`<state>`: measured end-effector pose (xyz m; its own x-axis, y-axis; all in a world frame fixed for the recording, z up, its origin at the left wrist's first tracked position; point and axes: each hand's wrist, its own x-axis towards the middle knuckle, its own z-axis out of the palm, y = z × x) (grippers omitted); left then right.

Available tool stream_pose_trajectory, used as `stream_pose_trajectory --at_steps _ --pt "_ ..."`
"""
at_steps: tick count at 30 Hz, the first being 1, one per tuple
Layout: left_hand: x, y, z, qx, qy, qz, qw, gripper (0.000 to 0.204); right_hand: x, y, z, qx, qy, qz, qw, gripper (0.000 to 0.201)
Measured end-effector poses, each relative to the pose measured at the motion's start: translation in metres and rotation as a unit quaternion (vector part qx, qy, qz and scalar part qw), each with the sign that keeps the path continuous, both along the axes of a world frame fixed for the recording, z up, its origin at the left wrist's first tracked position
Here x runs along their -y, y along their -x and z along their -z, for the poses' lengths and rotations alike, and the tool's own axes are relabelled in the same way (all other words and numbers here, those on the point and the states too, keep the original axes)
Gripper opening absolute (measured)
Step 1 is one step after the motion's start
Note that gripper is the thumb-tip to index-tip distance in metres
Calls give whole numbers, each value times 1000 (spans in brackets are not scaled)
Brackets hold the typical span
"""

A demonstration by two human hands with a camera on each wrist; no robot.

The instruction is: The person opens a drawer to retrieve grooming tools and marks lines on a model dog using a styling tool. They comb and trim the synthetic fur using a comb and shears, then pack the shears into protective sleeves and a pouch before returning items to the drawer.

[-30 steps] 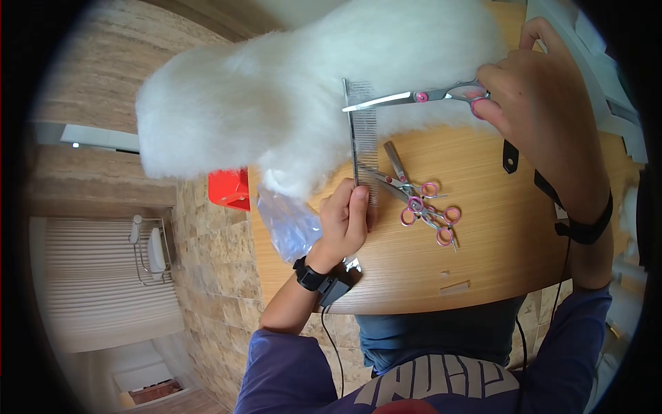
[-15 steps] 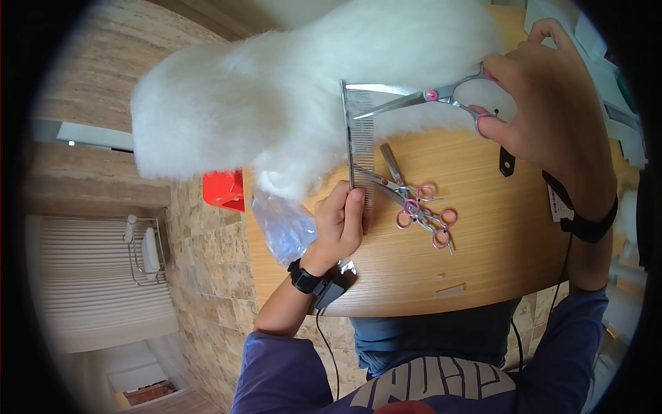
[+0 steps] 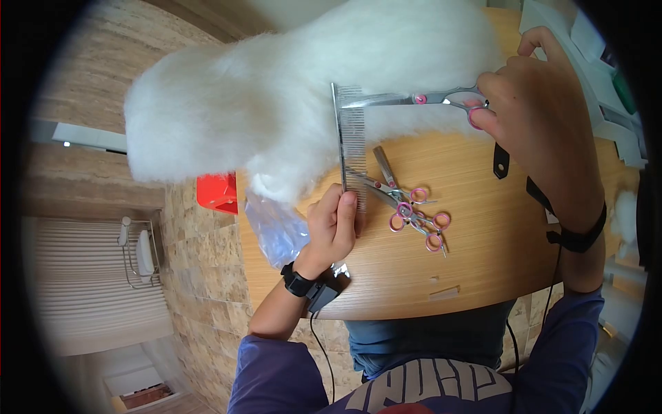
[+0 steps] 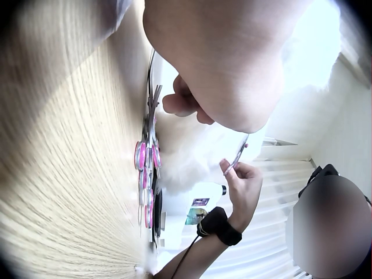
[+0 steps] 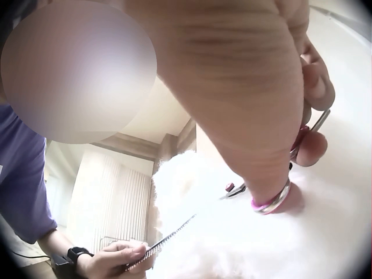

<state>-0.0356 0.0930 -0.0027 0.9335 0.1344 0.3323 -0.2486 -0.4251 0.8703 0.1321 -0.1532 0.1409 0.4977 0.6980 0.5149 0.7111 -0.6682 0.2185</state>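
My left hand (image 3: 333,224) pinches the end of a long metal comb (image 3: 353,138) between thumb and fingers. The comb stands roughly upright in the head view, its far part overlapping a big fluffy white fur form (image 3: 221,103). My right hand (image 3: 541,117) holds pink-ringed scissors (image 3: 434,99), with the thumb through one ring (image 5: 273,203). Their blades are together and cross the comb's teeth near its far end, over the fur. Below, more pink-ringed scissors (image 3: 419,217) lie in a pile on the wooden table (image 3: 386,276), partly behind the comb.
A clear plastic bag (image 3: 276,228) lies on the table's left side, near a red container (image 3: 218,192). A black strap piece (image 3: 501,162) is under my right wrist. A small clear strip (image 3: 445,294) lies near the front edge. A white bottle (image 4: 203,197) stands beyond the scissors.
The blades of the scissors in my right hand spread apart half a second ago and are together again now. My left hand keeps the comb in much the same place; the whole view shifts slightly.
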Motion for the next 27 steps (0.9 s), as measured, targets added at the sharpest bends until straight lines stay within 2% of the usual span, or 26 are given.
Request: stream_pose_trajectory --at_steps 5,7,13,17,19,23,27 --pt "1 -1 0 -3 13 0 1000 31 2 -1 -1 8 -9 -29 1000 19" --pt "0 0 0 -6 15 0 1000 31 1 3 -6 -50 -11 -63 997 21" --pt "1 0 -2 -6 12 0 1000 31 -1 5 -8 -45 -40 -67 996 33" --pt "1 -1 -5 -2 8 5 1000 30 5 -2 -16 -63 -15 -70 995 34" --pt "2 -1 -5 -4 10 2 1000 30 5 1 -21 -69 31 -15 997 33" --pt "1 -1 -4 -8 4 0 1000 30 2 1 -11 -54 2 -23 998 33" --pt "-1 0 -2 -1 7 10 1000 30 -3 7 -6 -28 12 13 999 29"
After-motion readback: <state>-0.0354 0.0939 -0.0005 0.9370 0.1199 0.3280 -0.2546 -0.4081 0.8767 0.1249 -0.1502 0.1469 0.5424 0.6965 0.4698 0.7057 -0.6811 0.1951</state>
